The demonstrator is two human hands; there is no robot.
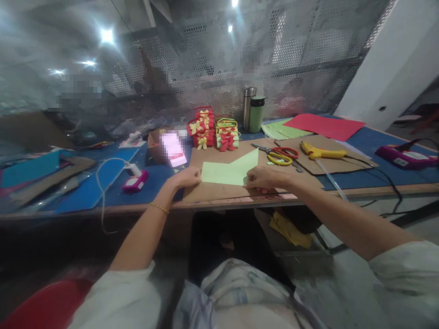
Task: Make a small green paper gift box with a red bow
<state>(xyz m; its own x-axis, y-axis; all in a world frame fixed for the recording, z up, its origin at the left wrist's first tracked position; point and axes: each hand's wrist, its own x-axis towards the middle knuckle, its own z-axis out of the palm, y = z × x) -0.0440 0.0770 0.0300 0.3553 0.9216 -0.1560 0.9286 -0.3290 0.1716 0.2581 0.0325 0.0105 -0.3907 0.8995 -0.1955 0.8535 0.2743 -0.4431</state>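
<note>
A pale green sheet of paper (pixel 229 171) lies on a brown cardboard mat (pixel 219 191) near the front edge of the table. One corner of the sheet is folded up toward the right. My left hand (pixel 187 177) pinches the sheet's left edge with curled fingers. My right hand (pixel 262 178) presses down on its lower right corner, fingers closed on the paper. Both forearms reach in from below.
Scissors with red and yellow handles (pixel 281 155) and a yellow glue gun (pixel 320 153) lie to the right. Small red and green paper gift boxes (pixel 212 129) stand behind, beside a steel flask (pixel 253 112). Red paper (pixel 324 125), a pink device (pixel 404 156) and another glue gun (pixel 135 180) lie around.
</note>
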